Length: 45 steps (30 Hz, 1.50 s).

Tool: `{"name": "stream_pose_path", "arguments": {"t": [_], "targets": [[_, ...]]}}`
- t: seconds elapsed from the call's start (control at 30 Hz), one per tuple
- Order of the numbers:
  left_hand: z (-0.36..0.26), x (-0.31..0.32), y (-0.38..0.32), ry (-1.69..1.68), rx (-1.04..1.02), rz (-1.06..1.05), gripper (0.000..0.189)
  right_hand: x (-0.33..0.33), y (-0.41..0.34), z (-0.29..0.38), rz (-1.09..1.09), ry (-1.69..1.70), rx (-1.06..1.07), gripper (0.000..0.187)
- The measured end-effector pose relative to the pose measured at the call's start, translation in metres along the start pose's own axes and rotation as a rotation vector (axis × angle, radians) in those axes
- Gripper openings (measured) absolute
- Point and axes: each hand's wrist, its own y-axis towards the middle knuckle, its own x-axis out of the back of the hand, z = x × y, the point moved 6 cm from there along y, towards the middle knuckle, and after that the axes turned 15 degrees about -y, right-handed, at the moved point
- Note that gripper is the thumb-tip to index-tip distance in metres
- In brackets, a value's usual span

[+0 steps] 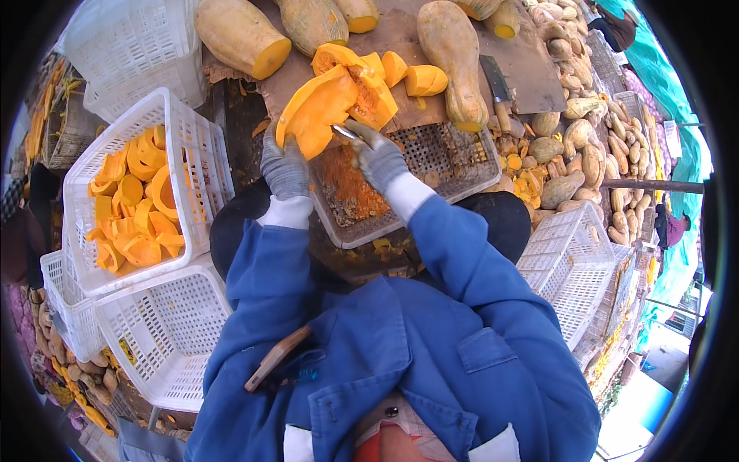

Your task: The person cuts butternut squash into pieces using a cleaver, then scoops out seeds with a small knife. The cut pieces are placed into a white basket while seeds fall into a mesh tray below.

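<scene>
A hollowed piece of orange pumpkin (318, 107) is held at its lower left by my gloved left hand (285, 163). My gloved right hand (375, 155) grips a metal scraping tool (344, 131), probably a spoon, against the piece's right edge; its handle is hidden in the fist. Just behind lies another pumpkin piece (375, 98) with seeds and stringy pulp. Below both hands, a plastic basket (470, 183) contains orange pulp and seeds (353, 187). Cut pumpkin chunks (426, 80) rest on the brown board (404, 43) beyond.
Peeled-end pumpkins (241, 36) and a long whole one (452, 58) lie on the board, beside a cleaver (495, 86). A white crate (173, 110) of cut pumpkin stands at left, above another white crate (190, 323). Many pumpkins (577, 138) are heaped at right.
</scene>
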Motion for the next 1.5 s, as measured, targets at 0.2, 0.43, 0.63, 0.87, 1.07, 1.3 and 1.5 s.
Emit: {"name": "stream_pose_path", "arguments": {"t": [0.2,0.43,0.63,0.87,1.07,1.3,1.5], "targets": [[-0.003,0.002,-0.002,0.042,-0.019,0.017,0.039,-0.022,0.035,0.032,-0.006,-0.764,0.186,0.033],[0.009,-0.001,0.005,-0.136,-0.014,0.01,0.036,0.021,-0.011,0.005,0.085,-0.842,0.232,0.034],[-0.005,-0.003,-0.014,0.247,-0.091,-0.074,0.038,0.011,-0.029,-0.06,0.111,-0.325,-0.09,0.04],[-0.028,-0.017,-0.038,0.221,-0.065,-0.026,0.052,0.01,-0.071,-0.051,0.133,-0.088,-0.217,0.046],[-0.012,-0.022,-0.04,0.293,-0.075,0.061,0.049,0.022,-0.088,-0.061,0.103,0.028,-0.254,0.047],[0.025,-0.019,-0.028,-0.491,0.501,0.045,0.048,0.033,-0.108,-0.079,0.097,0.066,-0.191,0.047],[0.038,-0.027,-0.024,-0.844,0.886,0.009,0.071,0.036,-0.121,-0.085,0.11,0.145,-0.197,0.046]]}}
